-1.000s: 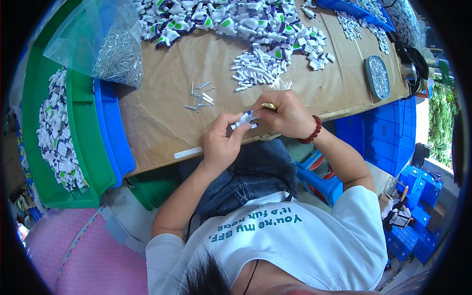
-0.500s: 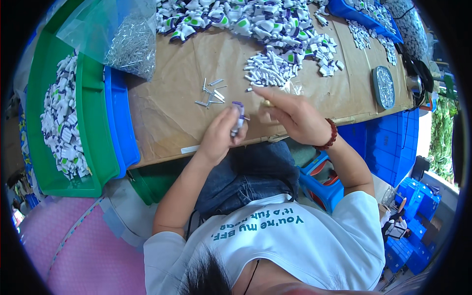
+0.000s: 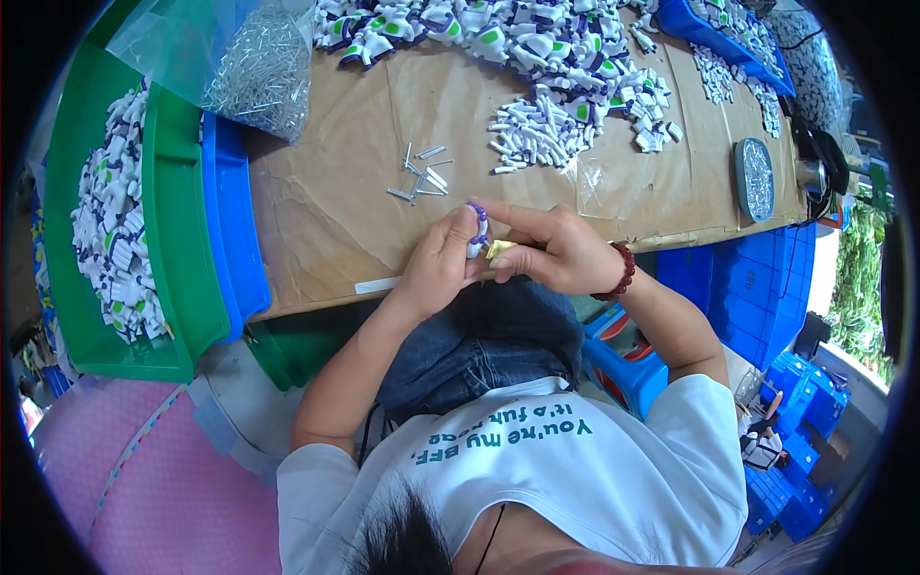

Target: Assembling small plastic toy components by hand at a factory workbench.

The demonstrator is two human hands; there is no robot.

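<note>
Low over the table's near edge, my left hand (image 3: 436, 264) is closed around a small white and purple plastic toy part (image 3: 478, 228). My right hand (image 3: 565, 251) has come up against it, pinching a small yellow piece (image 3: 499, 249) between thumb and fingers. What the yellow piece belongs to is hidden by the fingers. The right index finger reaches over the top of the toy part. Just beyond my hands, several thin metal pins (image 3: 419, 182) are scattered on the brown paper. A heap of short white plastic pieces (image 3: 541, 134) is farther right.
White, purple and green toy parts (image 3: 508, 38) pile up at the back. A green bin (image 3: 182, 240) of parts, a blue tray (image 3: 235, 230) and a bag of pins (image 3: 259, 72) are at left. An oval dish (image 3: 755, 180) and blue tray (image 3: 738, 43) stand right.
My right hand has moved left and down, bringing the yellow piece to the toy part in my left hand. The view has shifted slightly.
</note>
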